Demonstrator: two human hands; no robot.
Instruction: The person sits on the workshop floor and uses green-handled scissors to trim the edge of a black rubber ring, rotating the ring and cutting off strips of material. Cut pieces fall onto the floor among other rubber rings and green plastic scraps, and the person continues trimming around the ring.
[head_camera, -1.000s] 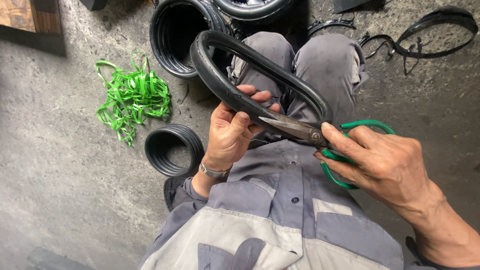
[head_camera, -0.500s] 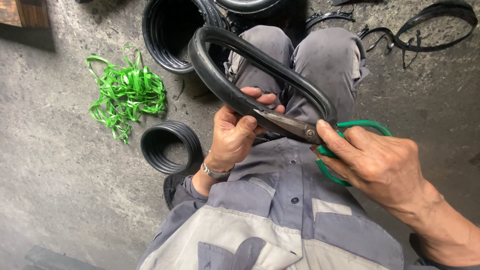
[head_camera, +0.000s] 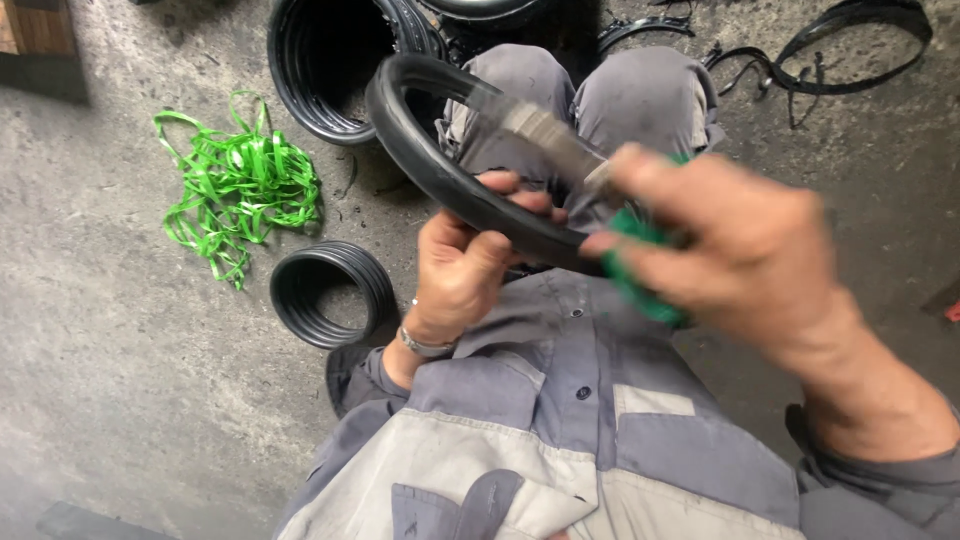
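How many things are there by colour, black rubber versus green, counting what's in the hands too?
Black rubber: 4, the held rubber loop, the small ribbed coil, the big coil, the cut strip.
Green: 2, the scissor handles in the right hand, the strap pile.
Total: 6.

One head-worn camera looks steeply down the wearer's chest and lap to the concrete floor (head_camera: 120, 400). Range is close: hands fill the frame centre and right, knees sit at top centre. Only this single view exists, so nothing overlaps.
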